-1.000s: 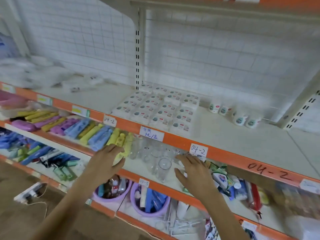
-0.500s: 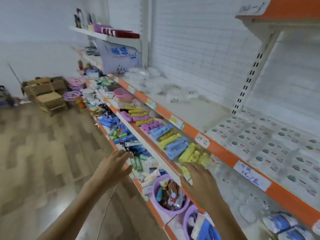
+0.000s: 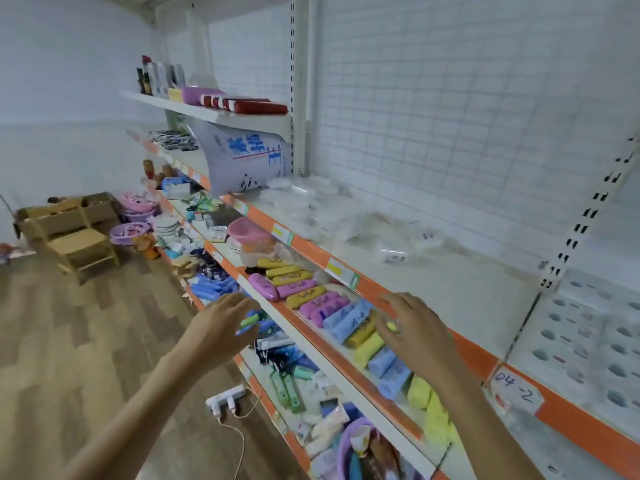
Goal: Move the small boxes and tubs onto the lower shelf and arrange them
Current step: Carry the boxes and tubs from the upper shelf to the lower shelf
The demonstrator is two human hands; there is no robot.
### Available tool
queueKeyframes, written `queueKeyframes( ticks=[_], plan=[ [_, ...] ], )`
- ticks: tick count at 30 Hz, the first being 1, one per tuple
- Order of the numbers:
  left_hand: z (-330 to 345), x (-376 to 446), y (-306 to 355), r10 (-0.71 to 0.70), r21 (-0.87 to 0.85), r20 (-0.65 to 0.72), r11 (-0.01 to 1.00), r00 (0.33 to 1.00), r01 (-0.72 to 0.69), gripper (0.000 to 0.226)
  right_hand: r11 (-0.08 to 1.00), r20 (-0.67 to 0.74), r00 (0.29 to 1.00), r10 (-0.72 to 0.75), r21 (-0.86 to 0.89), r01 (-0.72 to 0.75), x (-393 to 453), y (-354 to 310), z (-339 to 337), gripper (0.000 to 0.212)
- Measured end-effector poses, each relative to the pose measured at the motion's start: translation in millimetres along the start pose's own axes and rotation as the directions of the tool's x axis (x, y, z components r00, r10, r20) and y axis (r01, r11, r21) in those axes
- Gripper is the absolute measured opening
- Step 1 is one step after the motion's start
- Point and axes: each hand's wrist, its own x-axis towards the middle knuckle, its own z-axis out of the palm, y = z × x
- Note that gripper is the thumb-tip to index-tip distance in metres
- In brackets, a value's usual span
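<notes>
Head view is looking along a long shelf rack (image 3: 346, 263) with orange edges, running from far on the left to close on the right. The white shelf (image 3: 467, 292) with the orange front is lying just past the fingers of the right hand. The small boxes (image 3: 595, 344) are sitting in rows on that shelf, far off to the right of the right hand's fingers; they are blurry. A wooden chair (image 3: 81, 244) is standing on the floor, well away to the left of the left hand. A big white bag (image 3: 242, 161) with blue writing is leaning under a higher shelf, far beyond both hands. A pink bowl (image 3: 247, 230) is resting on the next shelf down, beyond the fingers of the left hand. A row of colored cases (image 3: 325, 306), yellow, pink, purple and blue, is lying on that shelf between the two hands and under the right hand's fingers. A white power strip (image 3: 225, 400) is lying on the floor below the left hand.

The right hand (image 3: 415, 336) is hanging over the cases with its fingers spread and holding nothing. The left hand (image 3: 221, 327) is hanging in the air beside the lower shelves, its fingers loose and holding nothing.
</notes>
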Motion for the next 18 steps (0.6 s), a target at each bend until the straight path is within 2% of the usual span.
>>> queueKeyframes(
  ticks=[6, 12, 15, 18],
  plan=[
    [14.7, 111.1, -11.3, 0.143, -0.088, -0.032, 0.985, 0.989, -0.146, 0.026, 0.993, -0.118, 0.990, 0.073, -0.085, -0.083, 66.5, 31.3, -18.4, 0.036],
    [43.5, 230.1, 16.9, 0.324, -0.103, -0.091, 0.937, 0.942, -0.333, 0.038, 0.963, -0.159, 0.967, 0.199, -0.152, -0.223, 137.2, 95.2, -19.8, 0.038],
    [67.4, 285.4, 37.6, 0.389, -0.205, -0.041, 0.898, 0.920, -0.389, 0.053, 0.951, -0.169, 0.952, 0.257, -0.129, -0.280, 171.8, 129.7, -13.6, 0.036],
    [93.2, 328.9, 63.4, 0.491, -0.253, 0.060, 0.850, 0.869, -0.462, 0.073, 0.935, -0.142, 0.939, 0.312, -0.128, -0.330, 206.7, 160.2, -3.9, 0.037]
  ],
)
